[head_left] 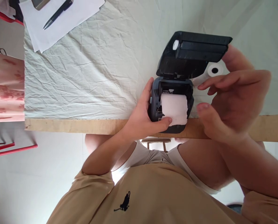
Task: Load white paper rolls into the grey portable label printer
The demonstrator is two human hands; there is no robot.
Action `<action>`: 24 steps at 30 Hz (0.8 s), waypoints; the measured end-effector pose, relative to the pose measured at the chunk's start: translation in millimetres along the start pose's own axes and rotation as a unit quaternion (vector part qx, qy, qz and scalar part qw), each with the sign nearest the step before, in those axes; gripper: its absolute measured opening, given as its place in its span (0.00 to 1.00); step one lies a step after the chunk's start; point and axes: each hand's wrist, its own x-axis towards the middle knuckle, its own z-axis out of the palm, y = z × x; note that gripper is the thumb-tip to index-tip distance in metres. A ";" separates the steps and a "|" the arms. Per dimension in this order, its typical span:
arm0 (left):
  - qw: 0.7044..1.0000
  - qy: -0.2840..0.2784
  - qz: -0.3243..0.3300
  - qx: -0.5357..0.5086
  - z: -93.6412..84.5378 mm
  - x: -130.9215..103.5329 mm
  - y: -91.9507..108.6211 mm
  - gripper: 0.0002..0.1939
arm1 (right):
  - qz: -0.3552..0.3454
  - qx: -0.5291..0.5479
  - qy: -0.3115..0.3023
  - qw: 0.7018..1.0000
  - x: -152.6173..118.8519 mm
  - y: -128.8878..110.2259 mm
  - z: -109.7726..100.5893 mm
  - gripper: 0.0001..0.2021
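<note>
A small black receipt printer sits at the table's front edge, its lid swung up and back. Inside the compartment lies white paper, its torn end hanging over the front. My left hand grips the printer's left side, with the thumb pressed on the paper's lower edge. To the right of the printer, my right hand has its fingers apart, one finger behind the lid's right corner. Nothing shows in its grasp. Behind that hand, a white paper roll with a dark core rests partly hidden by the lid.
A pale wrinkled cloth covers the table, with a bare wooden strip along its front edge. At the back left, a black pen lies on white sheets, near a partly cut-off brownish object.
</note>
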 end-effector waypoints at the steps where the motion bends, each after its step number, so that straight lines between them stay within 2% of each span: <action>1: 1.000 0.001 -0.004 -0.012 -0.3 -0.3 0.3 0.68 | -0.011 0.019 0.032 0.999 2.7 -0.6 2.5 0.17; 3: 0.999 -0.003 -0.012 -0.030 -2.1 -0.2 0.2 0.72 | -0.043 0.067 0.092 0.993 7.6 -0.6 7.1 0.16; 5: 0.999 -0.007 -0.016 -0.041 -4.4 -0.1 -0.3 0.73 | -0.064 0.108 0.105 0.986 10.5 0.3 9.7 0.16; 9: 0.999 -0.008 -0.014 -0.047 -5.9 -1.9 -0.3 0.71 | -0.068 0.108 0.057 0.990 8.2 2.4 8.1 0.12; 12: 0.995 -0.030 0.017 -0.092 -3.6 -2.9 0.5 0.67 | -0.046 0.090 -0.006 0.995 1.5 4.2 5.7 0.21; 14: 0.993 -0.022 0.036 -0.111 -1.3 -2.2 2.1 0.57 | -0.031 0.090 -0.062 0.994 -3.1 5.3 5.3 0.27; 17: 0.996 0.007 0.020 -0.091 1.6 -0.2 7.1 0.45 | -0.020 0.088 -0.125 0.988 -7.4 6.1 6.1 0.33; 20: 0.997 0.012 -0.009 -0.077 2.6 0.7 11.6 0.45 | -0.009 0.084 -0.157 0.984 -7.4 6.8 6.7 0.35; 24: 0.997 0.011 -0.012 -0.077 1.4 0.7 11.3 0.45 | -0.018 0.089 -0.156 0.984 -5.9 9.4 6.9 0.34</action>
